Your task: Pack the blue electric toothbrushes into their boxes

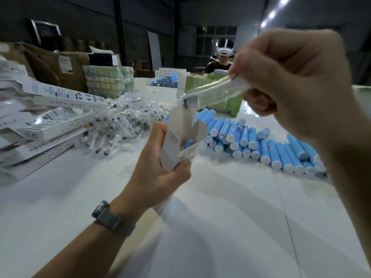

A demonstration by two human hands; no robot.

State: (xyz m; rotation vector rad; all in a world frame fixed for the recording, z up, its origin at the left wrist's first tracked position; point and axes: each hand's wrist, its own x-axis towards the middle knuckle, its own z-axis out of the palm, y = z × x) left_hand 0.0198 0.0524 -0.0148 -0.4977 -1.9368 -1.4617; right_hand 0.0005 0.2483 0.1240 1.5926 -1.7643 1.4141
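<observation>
- left hand (160, 169): fingers curled round an open toothbrush box (181, 140), flaps up;
- right hand (297, 87): fingers pinching a plastic-wrapped brush head (208, 93), bristles just above the box

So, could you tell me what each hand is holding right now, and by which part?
The left hand grips the open box around its lower body. The right hand pinches the wrapped brush head by its stem end, bristles toward the box.
</observation>
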